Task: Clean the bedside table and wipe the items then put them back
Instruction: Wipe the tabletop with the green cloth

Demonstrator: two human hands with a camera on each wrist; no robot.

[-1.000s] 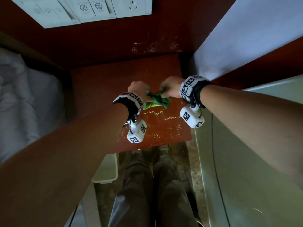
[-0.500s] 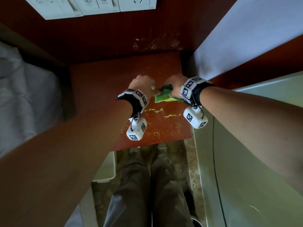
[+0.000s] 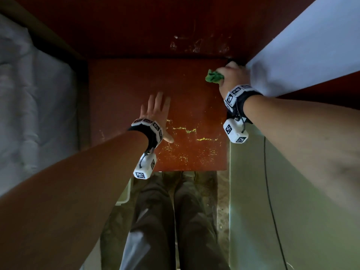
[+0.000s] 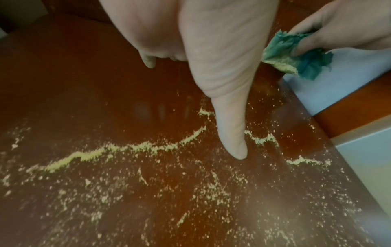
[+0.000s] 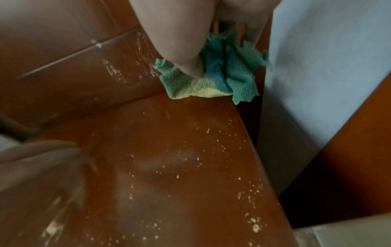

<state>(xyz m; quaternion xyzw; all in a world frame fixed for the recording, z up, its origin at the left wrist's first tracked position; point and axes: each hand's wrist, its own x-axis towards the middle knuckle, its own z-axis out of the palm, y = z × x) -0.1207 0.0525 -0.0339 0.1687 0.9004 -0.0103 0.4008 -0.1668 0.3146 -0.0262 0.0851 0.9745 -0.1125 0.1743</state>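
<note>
Left hand: your left hand (image 3: 155, 112) lay flat, fingers spread, on the bedside table (image 3: 120, 94).
Right hand: your right hand (image 3: 232, 78) gripped the green cloth (image 3: 213, 76) at the far right corner.
Powder: yellow powder (image 4: 127, 148) streaked the near side.

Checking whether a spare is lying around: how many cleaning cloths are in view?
1: the green cloth, gripped by the right hand at the bedside table's far right corner.

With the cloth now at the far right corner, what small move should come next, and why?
Probably draw the right hand with the green cloth toward the near edge. Yellow powder lies in lines and specks across the near half of the table; the left hand lies flat on it.
</note>
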